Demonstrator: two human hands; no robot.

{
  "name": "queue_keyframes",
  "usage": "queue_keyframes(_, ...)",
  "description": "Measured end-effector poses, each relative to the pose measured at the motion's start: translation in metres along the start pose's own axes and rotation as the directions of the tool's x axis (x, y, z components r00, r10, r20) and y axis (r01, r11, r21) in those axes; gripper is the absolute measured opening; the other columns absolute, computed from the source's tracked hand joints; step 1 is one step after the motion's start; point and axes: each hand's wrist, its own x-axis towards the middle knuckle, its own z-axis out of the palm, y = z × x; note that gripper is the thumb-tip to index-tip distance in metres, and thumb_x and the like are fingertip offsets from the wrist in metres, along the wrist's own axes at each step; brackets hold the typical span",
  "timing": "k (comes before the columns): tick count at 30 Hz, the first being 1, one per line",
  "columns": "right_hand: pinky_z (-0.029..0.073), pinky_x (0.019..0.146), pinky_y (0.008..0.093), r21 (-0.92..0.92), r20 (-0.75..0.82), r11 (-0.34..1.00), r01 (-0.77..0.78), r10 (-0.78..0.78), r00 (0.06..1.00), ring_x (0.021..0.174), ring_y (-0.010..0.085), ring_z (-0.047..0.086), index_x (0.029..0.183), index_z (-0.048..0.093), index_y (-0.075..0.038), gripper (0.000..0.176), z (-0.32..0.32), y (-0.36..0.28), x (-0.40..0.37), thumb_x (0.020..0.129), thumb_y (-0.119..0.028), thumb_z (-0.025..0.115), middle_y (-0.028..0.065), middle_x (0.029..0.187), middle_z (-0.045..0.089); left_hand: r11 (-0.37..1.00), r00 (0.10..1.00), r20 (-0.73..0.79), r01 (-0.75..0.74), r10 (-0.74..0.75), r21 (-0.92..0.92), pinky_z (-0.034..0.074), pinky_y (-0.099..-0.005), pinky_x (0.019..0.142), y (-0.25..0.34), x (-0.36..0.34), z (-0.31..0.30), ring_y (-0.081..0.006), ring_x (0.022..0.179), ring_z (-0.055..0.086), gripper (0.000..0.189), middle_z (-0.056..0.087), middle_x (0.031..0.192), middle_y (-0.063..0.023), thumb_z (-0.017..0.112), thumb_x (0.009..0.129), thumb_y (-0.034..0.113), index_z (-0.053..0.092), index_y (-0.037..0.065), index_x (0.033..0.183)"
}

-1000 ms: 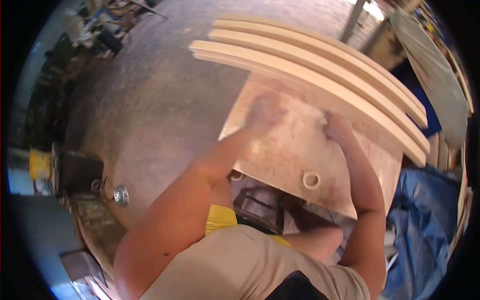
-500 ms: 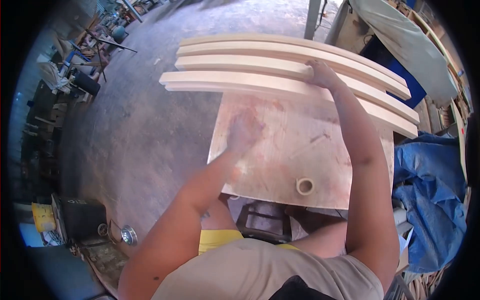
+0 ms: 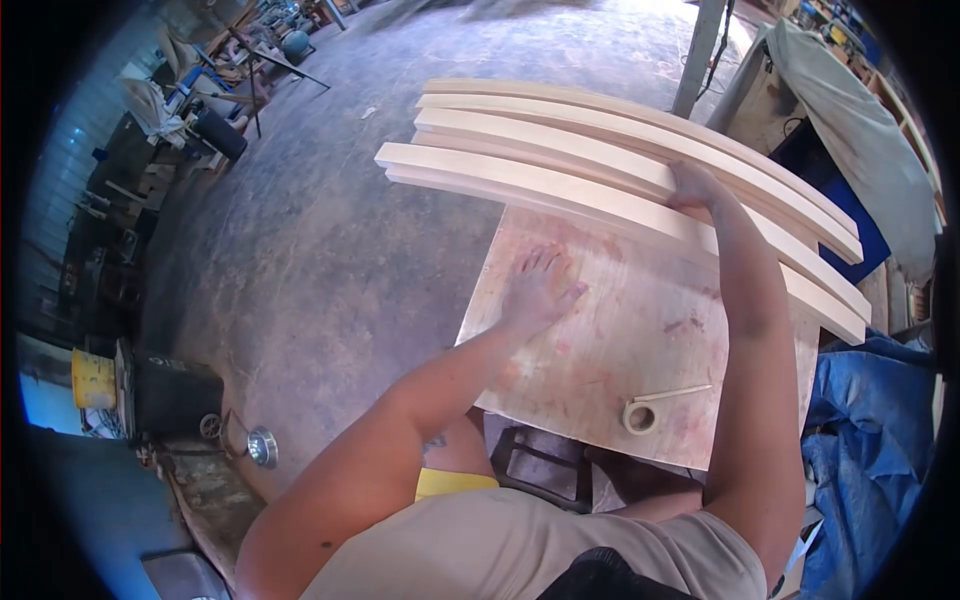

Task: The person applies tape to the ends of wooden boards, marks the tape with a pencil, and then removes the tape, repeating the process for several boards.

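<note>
Several long pale wooden bars (image 3: pixel 540 180) lie side by side across the far part of a stained plywood tabletop (image 3: pixel 620 330), jutting past its left edge. My right hand (image 3: pixel 695 187) reaches over the nearest bar, its fingers curled down on the wood at the gap behind it; the fingertips are partly hidden. Palm down on the board's left part, my left hand (image 3: pixel 540 290) has its fingers spread and holds nothing. Close to me stands a cream-coloured ring like a roll of tape (image 3: pixel 639 417), with a thin pale stick (image 3: pixel 685 393) lying against it.
A dark stool (image 3: pixel 540 465) is under the board's near edge. Blue tarpaulin (image 3: pixel 860 430) bunches at the right, below a draped cloth (image 3: pixel 850 120). At the left are a yellow bucket (image 3: pixel 93 378), a black box (image 3: pixel 178 405) and a shiny round lamp-like object (image 3: pixel 262 447).
The view has swung, shifting the scene rightward. My left hand, blurred before, now rests sharply visible on the board. The thin stick has moved nearer me, against the ring. My right hand stays on the bars.
</note>
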Motion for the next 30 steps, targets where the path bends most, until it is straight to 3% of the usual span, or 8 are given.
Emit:
queue_keyframes(11, 0.048, 0.101, 0.0419, 0.053, 0.067, 0.998, 0.029, -0.032, 0.997, 0.117, 0.0346, 0.061, 0.123, 0.065, -0.004, 0.066, -0.002, -0.005, -0.011, 0.062, -0.021, 0.083, 0.0196, 0.123, 0.066, 1.0, 1.0, 0.005, -0.027, 0.027, -0.009, 0.023, -0.0489, 0.117, 0.002, 0.0, 0.0, -0.0309, 0.135, 0.041, 0.054, 0.053, 0.137, -0.0157, 0.06, 0.092, 0.05, 0.061, 0.004, 0.121)
queue_keyframes(13, 0.045, 0.105, 0.0424, 0.267, 0.104, 0.964, 0.014, -0.043, 0.994, 0.122, 0.0344, 0.058, 0.128, 0.063, -0.005, 0.07, -0.014, 0.005, -0.015, 0.067, -0.035, 0.083, 0.0185, 0.127, 0.065, 1.0, 1.0, 0.003, -0.021, 0.021, -0.021, 0.023, -0.0489, 0.117, 0.002, 0.0, -0.001, -0.0308, 0.135, 0.041, 0.054, 0.053, 0.137, -0.0155, 0.06, 0.092, 0.05, 0.061, 0.004, 0.121)
queue_keyframes(14, 0.045, 0.105, 0.0424, 0.268, 0.104, 0.964, 0.007, -0.036, 0.994, 0.122, 0.0344, 0.058, 0.128, 0.063, -0.005, 0.07, -0.021, 0.011, -0.015, 0.067, -0.035, 0.083, 0.0185, 0.127, 0.065, 0.999, 1.0, 0.001, -0.01, 0.011, -0.035, 0.024, -0.0488, 0.117, 0.003, -0.001, 0.0, -0.0307, 0.135, 0.042, 0.054, 0.053, 0.138, -0.0154, 0.06, 0.092, 0.05, 0.062, 0.004, 0.12)
queue_keyframes(16, 0.041, 0.109, 0.0426, 0.167, 0.233, 0.981, -0.101, 0.061, 0.971, 0.126, 0.035, 0.056, 0.131, 0.062, -0.004, 0.079, -0.031, 0.028, -0.019, 0.079, -0.063, 0.071, 0.0196, 0.131, 0.063, 0.999, 1.0, 0.007, -0.011, 0.011, -0.031, 0.023, -0.0488, 0.117, 0.002, -0.001, 0.003, -0.0307, 0.135, 0.041, 0.053, 0.053, 0.138, -0.015, 0.06, 0.092, 0.05, 0.062, 0.005, 0.12)
queue_keyframes(17, 0.041, 0.109, 0.0426, 0.168, 0.23, 0.98, -0.111, 0.071, 0.971, 0.126, 0.035, 0.056, 0.131, 0.062, -0.004, 0.079, -0.029, 0.034, -0.025, 0.079, -0.063, 0.071, 0.0196, 0.131, 0.063, 1.0, 1.0, 0.007, -0.004, 0.004, -0.021, 0.023, -0.0488, 0.117, 0.0, 0.0, 0.005, -0.0307, 0.135, 0.041, 0.053, 0.053, 0.138, -0.0146, 0.061, 0.092, 0.05, 0.062, 0.005, 0.12)
queue_keyframes(19, 0.039, 0.11, 0.0407, 0.08, 0.273, 0.976, -0.2, 0.172, 0.947, 0.128, 0.0352, 0.054, 0.131, 0.06, 0.002, 0.093, -0.023, 0.04, -0.039, 0.086, -0.078, 0.048, 0.0224, 0.135, 0.059, 1.0, 1.0, -0.004, -0.013, 0.013, -0.018, 0.024, -0.0487, 0.117, 0.0, 0.0, 0.006, -0.0307, 0.135, 0.041, 0.052, 0.053, 0.138, -0.0141, 0.061, 0.092, 0.05, 0.062, 0.006, 0.12)
queue_keyframes(22, 0.038, 0.11, 0.0409, 0.15, 0.166, 0.96, -0.235, 0.21, 0.964, 0.13, 0.0354, 0.053, 0.132, 0.059, 0.004, 0.098, -0.012, 0.037, -0.048, 0.089, -0.081, 0.038, 0.0239, 0.136, 0.058, 1.0, 1.0, -0.008, -0.011, 0.011, -0.02, 0.024, -0.0488, 0.116, 0.0, -0.002, 0.005, -0.0308, 0.135, 0.041, 0.052, 0.053, 0.138, -0.0135, 0.06, 0.092, 0.049, 0.062, 0.006, 0.12)
queue_keyframes(30, 0.042, 0.106, 0.0413, 0.224, 0.092, 0.947, -0.229, 0.214, 0.973, 0.122, 0.0362, 0.058, 0.126, 0.063, 0.006, 0.092, 0.002, 0.041, -0.048, 0.09, -0.076, 0.044, 0.0239, 0.127, 0.064, 1.0, 1.0, 0.019, -0.017, 0.017, 0.0, 0.026, -0.0485, 0.115, -0.002, -0.002, 0.007, -0.0318, 0.135, 0.041, 0.051, 0.053, 0.14, -0.0137, 0.062, 0.091, 0.047, 0.062, 0.006, 0.122)
